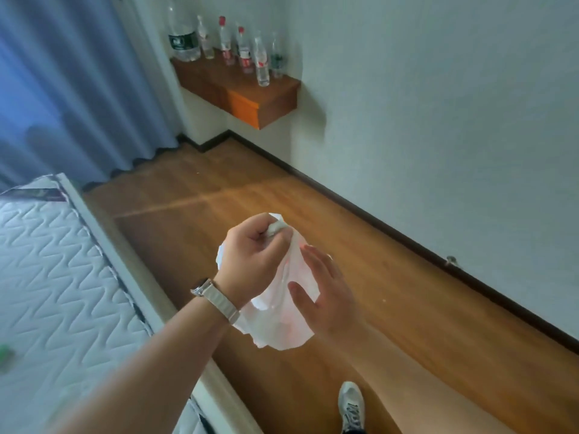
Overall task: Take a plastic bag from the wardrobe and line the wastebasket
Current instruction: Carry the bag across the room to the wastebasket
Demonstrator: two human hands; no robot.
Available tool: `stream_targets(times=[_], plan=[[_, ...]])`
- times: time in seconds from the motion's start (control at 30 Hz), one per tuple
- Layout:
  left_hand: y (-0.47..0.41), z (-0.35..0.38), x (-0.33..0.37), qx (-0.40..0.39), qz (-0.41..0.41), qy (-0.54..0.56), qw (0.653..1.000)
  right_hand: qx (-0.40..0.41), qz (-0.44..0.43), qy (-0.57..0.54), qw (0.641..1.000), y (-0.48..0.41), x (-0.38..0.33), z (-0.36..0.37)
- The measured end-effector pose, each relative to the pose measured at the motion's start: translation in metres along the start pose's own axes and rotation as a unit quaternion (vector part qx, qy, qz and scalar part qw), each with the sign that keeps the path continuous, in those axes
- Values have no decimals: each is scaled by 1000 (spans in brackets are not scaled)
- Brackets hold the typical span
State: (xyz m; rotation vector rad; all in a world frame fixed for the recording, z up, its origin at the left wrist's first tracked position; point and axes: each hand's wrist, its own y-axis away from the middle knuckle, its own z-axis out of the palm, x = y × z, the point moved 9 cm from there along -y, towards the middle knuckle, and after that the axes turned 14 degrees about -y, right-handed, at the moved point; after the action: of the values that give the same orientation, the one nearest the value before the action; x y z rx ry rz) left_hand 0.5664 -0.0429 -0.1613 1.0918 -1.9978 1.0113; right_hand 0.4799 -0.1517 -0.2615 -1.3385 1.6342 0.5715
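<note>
- Two hands meet at the lower centre of the frame, and between them we hold a white plastic bag [283,321] above the wooden floor [194,195].
- Our left hand [253,258], with a metal watch [216,300] on its wrist, is clenched around the bunched top of the bag; a twist of plastic pokes out above the knuckles.
- Our right hand [326,296] lies with fingers spread and flat against the right side of the bag, touching it but not closed around it.
- Below the hands the bag hangs loose and crumpled, clear of the floor.
- At the left edge we see a quilted white mattress [53,277], just beside our left forearm.
- In the upper centre a wooden wall shelf [250,95] carries a row of clear plastic bottles [225,45].
- Blue curtains [62,89] fill the upper left.
- At the bottom, right of centre, one white sneaker [351,405] stands on the floor.
</note>
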Motion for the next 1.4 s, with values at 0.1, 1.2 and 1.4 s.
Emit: stream_targets(times=[0.1,1.2,1.4], plan=[[-28,14,2,24,-22,-29,999,-56,-34,-22,998,-45,17,-5],[-298,-3,-109,96,-21,25,995,-105,1,-1,994,-338,34,42],[-377,-76,-157,112,-10,-1,994,-95,-4,-3,995,-423,-2,101]])
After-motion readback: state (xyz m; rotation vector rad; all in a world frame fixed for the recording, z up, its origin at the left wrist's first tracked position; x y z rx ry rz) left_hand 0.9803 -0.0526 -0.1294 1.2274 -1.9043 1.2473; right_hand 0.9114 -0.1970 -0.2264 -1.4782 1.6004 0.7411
